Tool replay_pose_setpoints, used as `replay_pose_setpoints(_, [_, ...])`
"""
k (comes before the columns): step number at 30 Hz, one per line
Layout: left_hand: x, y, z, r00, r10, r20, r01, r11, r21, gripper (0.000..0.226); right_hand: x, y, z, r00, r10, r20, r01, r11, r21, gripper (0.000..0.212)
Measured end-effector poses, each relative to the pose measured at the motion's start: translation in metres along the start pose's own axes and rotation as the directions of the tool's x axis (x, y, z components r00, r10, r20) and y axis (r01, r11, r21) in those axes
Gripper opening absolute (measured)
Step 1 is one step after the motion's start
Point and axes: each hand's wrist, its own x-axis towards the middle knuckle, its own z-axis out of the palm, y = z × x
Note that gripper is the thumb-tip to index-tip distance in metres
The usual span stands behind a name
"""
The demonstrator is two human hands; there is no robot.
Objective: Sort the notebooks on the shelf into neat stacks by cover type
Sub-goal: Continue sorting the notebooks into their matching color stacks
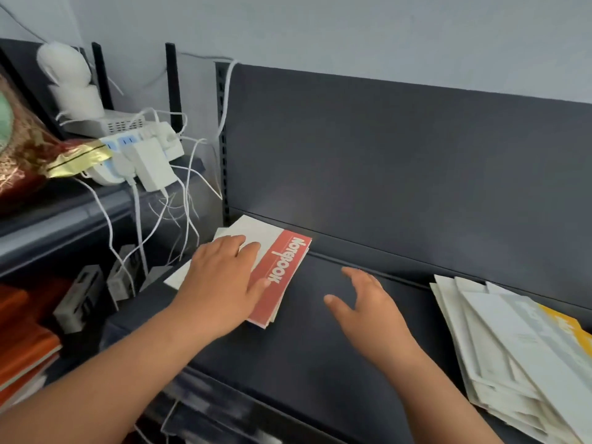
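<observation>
Shelf (320,363): a dark board. Both forearms reach in over its front edge.
Right hand (368,310): fingers spread and loosely straight, holding nothing. It is over the bare middle of the shelf, and I cannot tell whether it touches the board.
Left hand (224,280): laid flat, palm down, with fingers straight. It presses on top of the red-banded stack.
Red-banded stack (282,277): notebooks at the shelf's left end. The top cover is white with a red band printed "Notebook". The left hand covers most of the white part, and its fingertips reach the red band. The stack lies just left of the right hand, with bare shelf between them. Its lower edges are slightly uneven.
Pale pile (512,347): notebooks at the shelf's right end, well apart from both hands. They are fanned and askew, and one yellow cover peeks out.
Back panel (384,155): dark and upright. The stack's far corner lies close to it.
Power strip (137,155): white and up to the left on a neighbouring shelf. White cables (185,216) trail down from it.
</observation>
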Motion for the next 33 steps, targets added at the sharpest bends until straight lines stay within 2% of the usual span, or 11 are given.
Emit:
replay_pose_setpoints(7, [0.019,-0.066,0.007,0.996,0.012,0.093,-0.013,1.0,0.007,0.061,0.017,-0.044,0.048,0.993,0.12,-0.009,-0.119,0.99,0.072,0.062])
replay_pose_setpoints(11, [0.025,-0.082,0.03,0.965,-0.023,0.261,0.021,1.0,0.012,0.071,0.025,-0.051,0.064,0.984,0.181,0.001,-0.178,0.97,0.168,0.064])
replay_pose_setpoints(13, [0.024,-0.083,0.04,0.95,0.001,0.312,0.001,1.0,-0.004,0.082,0.028,-0.052,0.071,0.969,0.245,0.024,-0.242,0.932,0.27,0.065])
replay_pose_setpoints(15, [0.021,-0.079,0.043,0.943,0.05,0.329,-0.042,0.999,-0.031,0.106,0.029,-0.051,0.076,0.945,0.323,0.061,-0.319,0.858,0.403,0.063])
replay_pose_setpoints(17, [0.019,-0.073,0.042,0.932,0.09,0.351,-0.069,0.995,-0.073,0.116,0.03,-0.048,0.078,0.921,0.375,0.107,-0.37,0.751,0.547,0.047])
replay_pose_setpoints(20, [0.019,-0.066,0.041,0.92,0.156,0.358,-0.109,0.983,-0.149,0.105,0.037,-0.039,0.077,0.889,0.422,0.178,-0.421,0.599,0.681,0.025])
replay_pose_setpoints(23, [0.022,-0.067,0.041,0.91,0.208,0.358,-0.149,0.972,-0.184,0.081,0.042,-0.029,0.077,0.849,0.474,0.233,-0.47,0.477,0.742,0.032])
replay_pose_setpoints(26, [0.024,-0.077,0.043,0.911,0.207,0.357,-0.154,0.973,-0.169,0.076,0.046,-0.027,0.078,0.853,0.477,0.212,-0.456,0.484,0.747,0.025])
replay_pose_setpoints(30, [0.031,-0.093,0.048,0.917,0.111,0.383,-0.066,0.99,-0.127,0.082,0.052,-0.028,0.078,0.855,0.502,0.13,-0.406,0.49,0.772,0.024])
replay_pose_setpoints(33, [0.03,-0.094,0.048,0.908,0.118,0.402,-0.067,0.988,-0.139,0.087,0.052,-0.03,0.082,0.861,0.489,0.139,-0.393,0.468,0.791,0.026])
